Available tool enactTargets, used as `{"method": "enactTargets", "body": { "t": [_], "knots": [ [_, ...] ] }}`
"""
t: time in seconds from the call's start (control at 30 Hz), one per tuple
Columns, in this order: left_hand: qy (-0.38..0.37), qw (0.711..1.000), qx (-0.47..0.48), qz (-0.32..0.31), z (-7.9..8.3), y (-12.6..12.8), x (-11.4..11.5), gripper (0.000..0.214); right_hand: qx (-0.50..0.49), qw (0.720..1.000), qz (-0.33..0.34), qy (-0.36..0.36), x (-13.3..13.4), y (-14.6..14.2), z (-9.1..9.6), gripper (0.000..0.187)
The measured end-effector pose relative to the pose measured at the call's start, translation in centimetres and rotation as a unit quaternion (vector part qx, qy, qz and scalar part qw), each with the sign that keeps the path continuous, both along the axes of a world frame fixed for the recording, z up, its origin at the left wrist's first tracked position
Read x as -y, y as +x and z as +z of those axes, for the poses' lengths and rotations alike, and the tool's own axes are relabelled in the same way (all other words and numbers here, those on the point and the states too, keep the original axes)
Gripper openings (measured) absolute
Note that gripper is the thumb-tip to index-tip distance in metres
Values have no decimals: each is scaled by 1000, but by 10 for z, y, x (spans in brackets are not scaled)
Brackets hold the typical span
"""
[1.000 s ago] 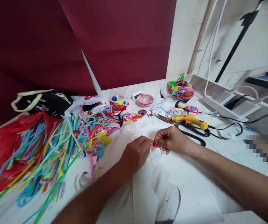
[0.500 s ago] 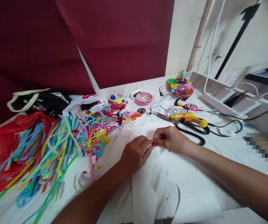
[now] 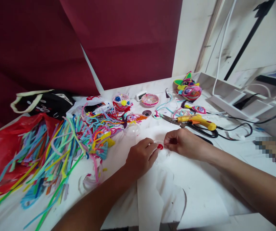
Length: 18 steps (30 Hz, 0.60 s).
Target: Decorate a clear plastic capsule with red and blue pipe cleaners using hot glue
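My left hand [image 3: 141, 156] and my right hand [image 3: 184, 143] meet over the white table [image 3: 200, 192], fingers curled. Between their fingertips sits a small red piece [image 3: 160, 146], which both hands pinch. A clear plastic half-sphere [image 3: 133, 129] lies just beyond my left hand. A big heap of coloured pipe cleaners [image 3: 63, 144] spreads to the left.
A yellow glue gun [image 3: 197, 121] lies across black-handled scissors [image 3: 200, 131] behind my right hand, its cord trailing right. Finished pipe-cleaner figures [image 3: 188, 89] [image 3: 121, 102], a pink bowl [image 3: 150, 99], a red plastic bag [image 3: 5, 150], a black tote [image 3: 44, 104] and a white power strip [image 3: 234, 106] ring the table.
Both hands stay together on the red piece; the right hand's fingers have shifted slightly, and the red piece shows more clearly between the fingertips. The camera has drifted a little.
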<state>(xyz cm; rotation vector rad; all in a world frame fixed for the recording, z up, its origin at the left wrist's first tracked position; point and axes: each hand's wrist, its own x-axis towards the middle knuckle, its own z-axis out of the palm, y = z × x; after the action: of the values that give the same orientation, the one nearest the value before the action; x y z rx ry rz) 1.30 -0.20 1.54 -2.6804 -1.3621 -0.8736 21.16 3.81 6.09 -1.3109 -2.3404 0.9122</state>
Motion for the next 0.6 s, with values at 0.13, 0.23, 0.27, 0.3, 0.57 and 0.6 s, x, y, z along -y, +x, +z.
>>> {"method": "enactTargets", "body": {
  "t": [0.13, 0.23, 0.27, 0.3, 0.57, 0.6],
  "knots": [
    [8, 1000, 5, -2, 0, 1, 0, 17, 52, 998, 9, 26, 7, -2, 0, 8],
    [5, 1000, 11, 1, -1, 1, -1, 17, 80, 996, 9, 46, 9, -5, -3, 9],
    [3, 1000, 12, 1, -1, 1, -1, 17, 86, 995, 10, 49, 9, -5, -3, 9],
    [1, 1000, 14, 2, -1, 1, -1, 17, 91, 994, 13, 51, 10, -5, -3, 9],
    [-3, 1000, 0, 10, 1, 3, 0, 16, 95, 993, 48, 54, 8, -4, -4, 11],
    [-5, 1000, -3, 9, 2, 3, 0, 16, 94, 993, 52, 55, 7, -4, -4, 11]
  ]
}}
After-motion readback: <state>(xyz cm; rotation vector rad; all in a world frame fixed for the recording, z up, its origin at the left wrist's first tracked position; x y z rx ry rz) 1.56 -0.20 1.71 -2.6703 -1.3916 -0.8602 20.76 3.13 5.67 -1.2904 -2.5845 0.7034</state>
